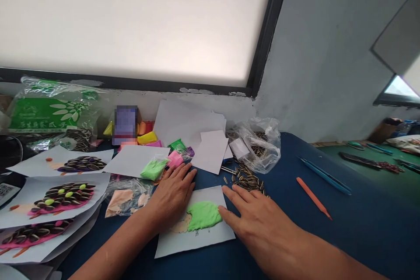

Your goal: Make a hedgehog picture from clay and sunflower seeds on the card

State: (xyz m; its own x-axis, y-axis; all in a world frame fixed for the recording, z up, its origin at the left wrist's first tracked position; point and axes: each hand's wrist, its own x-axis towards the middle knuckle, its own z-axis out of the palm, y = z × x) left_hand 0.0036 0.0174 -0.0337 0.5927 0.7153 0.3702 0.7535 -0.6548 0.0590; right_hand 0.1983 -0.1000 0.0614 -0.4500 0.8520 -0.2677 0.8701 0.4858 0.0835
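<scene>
Green clay (205, 215) lies crosswise between left hand (172, 187) and right hand (257, 216). I find the right nearer, at its edge; both have fingers extended, gripping nothing.

I see this from my own head; the one camera worn there looks forward and down, along my forearms (124, 240), which come in from the bottom edge; my left hand (173, 187) and right hand (257, 216) sit near, just below the middle, with the paper sheet (183, 245) between them seen from above at a slant; the blue tabletop (284, 183) runs away from me to a grey wall (321, 43) and a bright pane (141, 22), which fill the upper part; the view is wide, reaching a farther green tabletop (398, 183) at the right edge.
</scene>
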